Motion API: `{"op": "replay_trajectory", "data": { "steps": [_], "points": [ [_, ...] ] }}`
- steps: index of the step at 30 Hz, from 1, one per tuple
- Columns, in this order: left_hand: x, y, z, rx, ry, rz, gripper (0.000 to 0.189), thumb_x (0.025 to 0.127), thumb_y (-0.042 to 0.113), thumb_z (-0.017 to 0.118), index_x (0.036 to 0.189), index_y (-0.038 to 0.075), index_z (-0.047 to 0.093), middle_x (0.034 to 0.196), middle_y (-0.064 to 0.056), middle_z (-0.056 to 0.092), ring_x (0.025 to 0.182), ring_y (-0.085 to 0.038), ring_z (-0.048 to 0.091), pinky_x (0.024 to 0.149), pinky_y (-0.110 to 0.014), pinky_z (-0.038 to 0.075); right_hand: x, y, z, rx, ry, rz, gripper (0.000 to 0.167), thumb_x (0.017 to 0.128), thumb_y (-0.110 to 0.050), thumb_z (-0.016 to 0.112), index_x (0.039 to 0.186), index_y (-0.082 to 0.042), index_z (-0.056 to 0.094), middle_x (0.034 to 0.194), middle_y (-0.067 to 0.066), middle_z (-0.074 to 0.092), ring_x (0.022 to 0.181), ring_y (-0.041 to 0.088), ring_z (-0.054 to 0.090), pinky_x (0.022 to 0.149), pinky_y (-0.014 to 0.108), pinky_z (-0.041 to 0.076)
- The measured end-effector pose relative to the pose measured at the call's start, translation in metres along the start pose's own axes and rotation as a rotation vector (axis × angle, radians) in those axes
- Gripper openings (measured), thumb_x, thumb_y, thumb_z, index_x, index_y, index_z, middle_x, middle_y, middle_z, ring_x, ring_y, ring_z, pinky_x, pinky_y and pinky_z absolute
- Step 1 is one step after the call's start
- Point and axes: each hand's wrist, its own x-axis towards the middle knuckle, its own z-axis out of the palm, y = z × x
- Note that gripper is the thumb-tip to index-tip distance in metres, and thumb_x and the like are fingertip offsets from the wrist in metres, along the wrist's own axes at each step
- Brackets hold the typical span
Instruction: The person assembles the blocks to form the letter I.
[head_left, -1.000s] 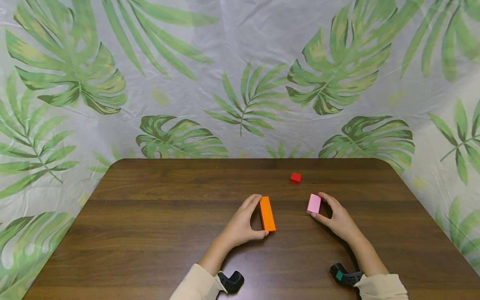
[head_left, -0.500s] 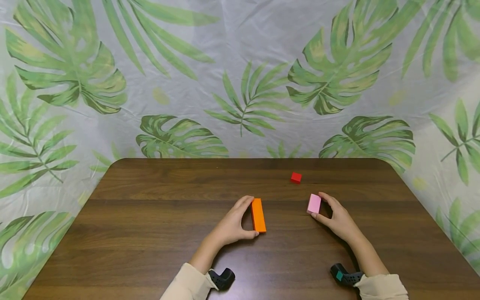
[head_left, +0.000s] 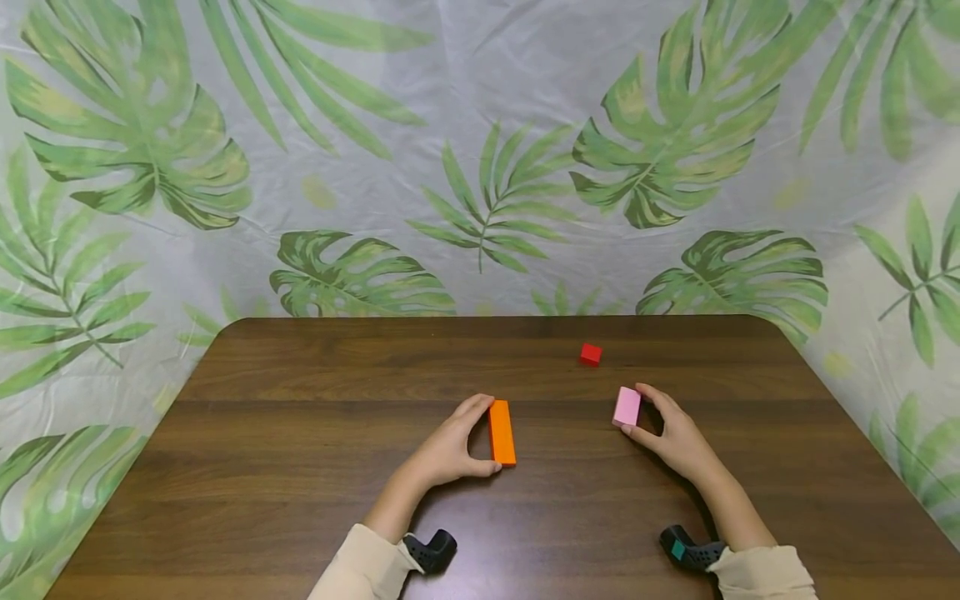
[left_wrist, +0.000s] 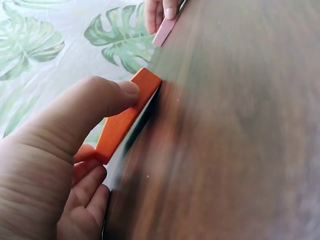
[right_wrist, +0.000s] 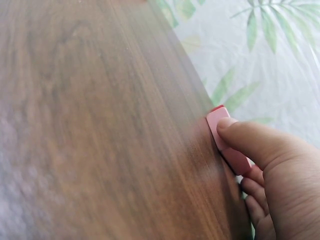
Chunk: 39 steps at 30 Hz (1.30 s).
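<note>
Left of the table's middle, my left hand (head_left: 442, 450) pinches a long orange block (head_left: 502, 433) by its ends, thumb at the near end and fingertips at the far end. The left wrist view shows the thumb on the orange block (left_wrist: 146, 82), with a dark shadow strip along its lower edge. To the right, a shorter pink block (head_left: 627, 407) is held the same way between thumb and fingers of my right hand (head_left: 678, 437). In the right wrist view the thumb presses on the end of the pink block (right_wrist: 235, 159).
A small red block (head_left: 591, 355) lies beyond both hands, nearer the table's back edge. The dark wood table (head_left: 262, 475) meets a leaf-patterned cloth (head_left: 510, 83) behind it. A black wrist device (head_left: 431, 552) sits at the left cuff, another black device (head_left: 692, 550) at the right.
My left hand has moved left with the orange block, widening the distance to the pink one. The right hand, pink block and red block stay where they were.
</note>
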Motion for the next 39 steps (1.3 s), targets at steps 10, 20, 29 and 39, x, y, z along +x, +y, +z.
{"op": "replay_trajectory", "data": {
  "steps": [10,20,29,39],
  "points": [
    [0.0004,-0.0006,-0.0038,0.012,-0.034,0.014,0.087,0.068,0.025,0.075,0.138,-0.001,0.03,0.141,-0.012,0.028,0.128,-0.023,0.028,0.1,-0.04,0.028,0.0002,0.0017,0.0006,-0.009,0.007,-0.022,0.071,0.08,-0.029,0.069,0.134,0.002,0.034,0.13,0.026,0.037,0.12,0.043,0.031,0.092,0.058,0.027],
    [0.0005,0.0005,-0.0051,0.017,-0.098,-0.022,0.087,0.071,0.025,0.071,0.141,0.002,0.024,0.145,-0.01,0.022,0.131,-0.024,0.021,0.101,-0.042,0.025,-0.0003,0.0008,-0.0001,-0.001,-0.004,-0.007,0.072,0.08,-0.03,0.068,0.134,0.002,0.034,0.132,0.026,0.035,0.122,0.043,0.03,0.093,0.058,0.026],
    [0.001,-0.0006,-0.0064,-0.004,-0.098,-0.027,0.088,0.071,0.028,0.072,0.141,0.003,0.025,0.145,-0.009,0.023,0.131,-0.023,0.021,0.101,-0.042,0.025,-0.0001,0.0015,0.0007,0.007,-0.011,0.003,0.074,0.08,-0.032,0.068,0.135,0.001,0.033,0.134,0.025,0.034,0.122,0.041,0.029,0.093,0.057,0.025],
    [0.0012,-0.006,-0.0086,0.043,0.017,0.045,0.073,0.075,0.037,0.07,0.133,0.004,0.042,0.133,-0.007,0.04,0.123,-0.021,0.036,0.099,-0.039,0.03,-0.0004,0.0016,0.0006,-0.004,0.001,0.006,0.076,0.078,-0.032,0.07,0.135,0.0,0.033,0.133,0.025,0.035,0.121,0.042,0.031,0.092,0.058,0.027]
  ]
}}
